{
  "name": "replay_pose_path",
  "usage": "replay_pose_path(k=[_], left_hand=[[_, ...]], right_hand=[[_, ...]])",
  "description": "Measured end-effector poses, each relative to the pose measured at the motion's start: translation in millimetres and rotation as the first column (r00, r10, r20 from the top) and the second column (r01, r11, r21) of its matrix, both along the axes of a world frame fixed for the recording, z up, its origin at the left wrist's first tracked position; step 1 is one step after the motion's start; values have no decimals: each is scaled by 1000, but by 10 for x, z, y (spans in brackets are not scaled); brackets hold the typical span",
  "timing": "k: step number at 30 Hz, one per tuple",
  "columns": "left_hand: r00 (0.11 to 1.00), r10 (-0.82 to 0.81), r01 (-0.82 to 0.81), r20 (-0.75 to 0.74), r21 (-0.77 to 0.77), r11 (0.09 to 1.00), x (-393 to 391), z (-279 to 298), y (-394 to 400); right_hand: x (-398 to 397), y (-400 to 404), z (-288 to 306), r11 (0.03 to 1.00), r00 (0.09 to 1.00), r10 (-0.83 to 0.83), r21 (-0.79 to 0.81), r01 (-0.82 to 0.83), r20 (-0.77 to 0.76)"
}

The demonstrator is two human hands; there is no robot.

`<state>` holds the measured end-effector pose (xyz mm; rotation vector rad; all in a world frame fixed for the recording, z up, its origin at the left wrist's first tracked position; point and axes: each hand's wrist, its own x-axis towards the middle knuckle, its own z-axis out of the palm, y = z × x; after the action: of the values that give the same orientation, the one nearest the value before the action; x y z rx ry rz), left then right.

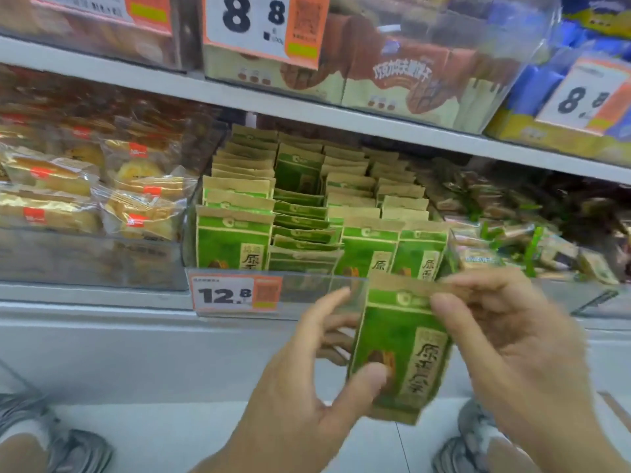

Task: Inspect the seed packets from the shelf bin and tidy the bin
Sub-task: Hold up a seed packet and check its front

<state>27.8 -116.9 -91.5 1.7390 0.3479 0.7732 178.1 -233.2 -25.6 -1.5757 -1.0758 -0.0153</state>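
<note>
I hold one green and kraft-brown seed packet [399, 339] upright in front of the shelf, below the bin. My left hand [307, 387] grips its lower left part, thumb on the front and fingers behind. My right hand [505, 339] pinches the packet's top right corner. The clear shelf bin [307, 288] stands just behind, filled with several rows of the same packets [235, 240]; the second row from the left sits lower than the others.
A price tag reading 12.8 [235, 295] hangs on the bin front. Wrapped pastries [85, 186] fill the bin to the left and small green-wrapped snacks [512, 240] the one to the right. An upper shelf [307, 107] overhangs. My shoes [68, 448] are on the floor.
</note>
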Motion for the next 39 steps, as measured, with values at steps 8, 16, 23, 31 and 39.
replay_pose_path(k=[8, 16, 23, 31, 39], left_hand=[[909, -53, -94, -414, -327, 940, 105, -473, -92], [828, -290, -73, -479, -606, 792, 179, -647, -116], [856, -69, -197, -512, -447, 873, 213, -673, -126], [856, -233, -68, -461, -548, 834, 31, -537, -158], [863, -195, -138, -466, -589, 796, -47, -533, -43]], right_hand=[[238, -75, -798, 816, 664, -116, -452, -360, -739], [422, 82, -1065, 731, 762, -96, -565, -383, -640], [420, 32, -1038, 666, 659, -22, -503, -551, -752], [335, 16, -1013, 723, 649, -53, -478, -499, -759], [273, -76, -974, 586, 605, 7, -487, -648, -797]])
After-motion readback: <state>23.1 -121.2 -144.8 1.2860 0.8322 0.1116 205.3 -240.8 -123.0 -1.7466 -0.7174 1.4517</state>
